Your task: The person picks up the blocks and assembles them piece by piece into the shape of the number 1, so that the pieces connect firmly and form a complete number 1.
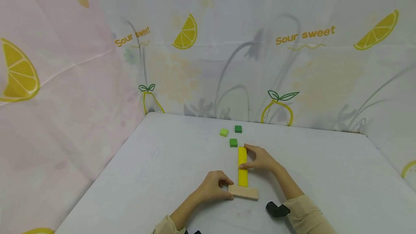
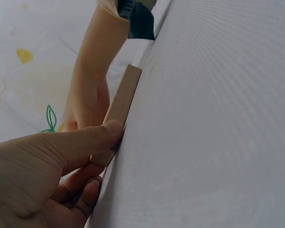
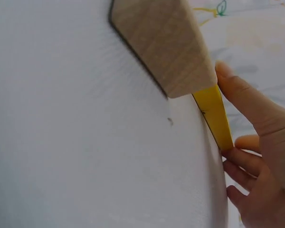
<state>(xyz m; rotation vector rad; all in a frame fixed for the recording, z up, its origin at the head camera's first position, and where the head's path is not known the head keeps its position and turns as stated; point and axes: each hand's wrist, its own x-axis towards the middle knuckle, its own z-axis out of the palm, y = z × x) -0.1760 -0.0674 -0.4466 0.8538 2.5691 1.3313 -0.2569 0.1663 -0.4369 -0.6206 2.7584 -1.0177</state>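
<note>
A long yellow block (image 1: 243, 178) lies on the table, pointing away from me. Across its near end sits a plain wooden block (image 1: 246, 193), so the two form an upside-down T in the head view. My left hand (image 1: 211, 187) pinches the wooden block's left end between thumb and fingers; the left wrist view shows the thumb on the wooden block (image 2: 126, 95). With thumb and fingertips, my right hand (image 1: 262, 160) holds the far part of the yellow block. In the right wrist view the yellow block (image 3: 213, 114) shows behind the wooden block's end.
Beyond the yellow block lie a green cube (image 1: 233, 143), a dark green cube (image 1: 238, 129) and a light green cube (image 1: 224, 132). The white table (image 1: 156, 161) meets a printed lemon cloth (image 1: 208, 78) at the back and left. A black device (image 1: 277, 209) is at my right wrist.
</note>
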